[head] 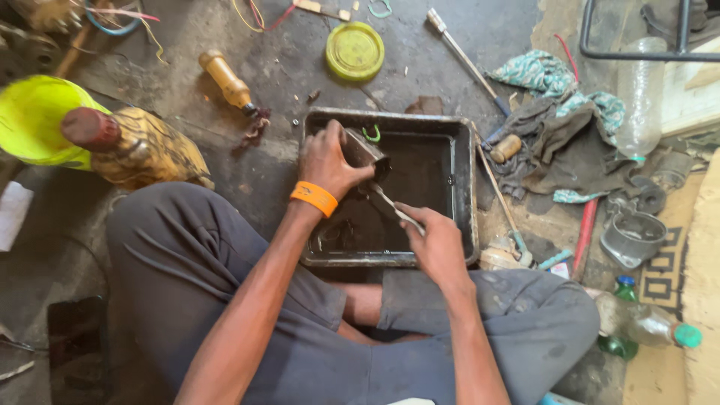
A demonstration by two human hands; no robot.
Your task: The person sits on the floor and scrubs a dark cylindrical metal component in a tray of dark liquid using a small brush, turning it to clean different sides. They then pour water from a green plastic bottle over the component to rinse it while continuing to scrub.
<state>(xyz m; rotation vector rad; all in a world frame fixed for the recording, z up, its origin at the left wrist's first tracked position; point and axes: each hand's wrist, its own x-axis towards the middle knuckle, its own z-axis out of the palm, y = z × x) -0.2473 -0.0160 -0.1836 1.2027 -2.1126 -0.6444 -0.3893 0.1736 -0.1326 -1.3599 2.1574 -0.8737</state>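
My left hand [328,160], with an orange band on the wrist, grips a dark metal part [365,152] over a black rectangular tray [465,180] of dark liquid. My right hand [433,240] holds a thin metal tool [390,204] whose tip reaches up against the underside of that part. A small green hook [371,135] lies in the tray's far left corner. I sit cross-legged on the floor with the tray just in front of my knees.
A yellow lid [355,51], an amber-handled screwdriver [227,81] and a long tool [465,60] lie beyond the tray. Rags [559,127], a clear bottle [640,97], a metal cup [634,236] and green bottles [626,319] sit to the right. A yellow bowl [30,116] and greasy bottle [135,146] stand to the left.
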